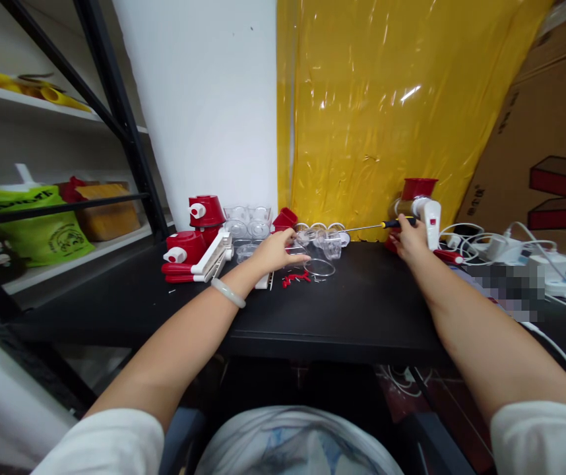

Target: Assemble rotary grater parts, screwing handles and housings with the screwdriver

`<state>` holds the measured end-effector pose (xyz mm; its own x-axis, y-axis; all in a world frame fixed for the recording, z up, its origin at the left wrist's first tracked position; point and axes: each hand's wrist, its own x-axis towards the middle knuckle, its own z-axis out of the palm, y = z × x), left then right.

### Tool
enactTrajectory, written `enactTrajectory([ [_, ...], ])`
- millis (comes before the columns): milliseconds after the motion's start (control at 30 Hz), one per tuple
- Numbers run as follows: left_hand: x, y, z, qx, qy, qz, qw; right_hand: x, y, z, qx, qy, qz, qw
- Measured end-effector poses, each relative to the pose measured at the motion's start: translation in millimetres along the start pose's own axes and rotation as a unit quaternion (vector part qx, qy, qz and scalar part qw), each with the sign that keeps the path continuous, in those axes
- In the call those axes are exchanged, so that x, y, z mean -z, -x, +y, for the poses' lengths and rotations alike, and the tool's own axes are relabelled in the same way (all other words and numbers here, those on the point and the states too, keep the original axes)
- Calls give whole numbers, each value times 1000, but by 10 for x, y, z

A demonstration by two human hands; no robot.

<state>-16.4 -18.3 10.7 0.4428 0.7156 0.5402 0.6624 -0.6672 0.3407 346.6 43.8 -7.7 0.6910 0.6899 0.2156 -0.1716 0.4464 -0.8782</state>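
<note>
Head view: both arms [187, 336] stretch far forward. The left hand [279, 252] is wide, near clear plastic parts [332, 248]; the right hand [411, 239] grips a screwdriver [392, 223], pointing left.

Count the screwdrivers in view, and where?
1: a thin metal-shafted screwdriver with a black-and-yellow handle, held in the right hand, shaft pointing toward the left hand. Others could be hidden behind the clear plastic parts.
</note>
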Motion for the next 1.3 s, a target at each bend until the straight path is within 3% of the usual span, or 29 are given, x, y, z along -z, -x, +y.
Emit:
enactTrajectory([
  [333, 2, 8, 11, 9, 10, -4, 1000, -28, -62, 0, -19, -45, 7, 999],
  [1300, 0, 1, -11, 7, 7, -5, 1000, -49, -33, -64, -30, -46, 4, 999],
])
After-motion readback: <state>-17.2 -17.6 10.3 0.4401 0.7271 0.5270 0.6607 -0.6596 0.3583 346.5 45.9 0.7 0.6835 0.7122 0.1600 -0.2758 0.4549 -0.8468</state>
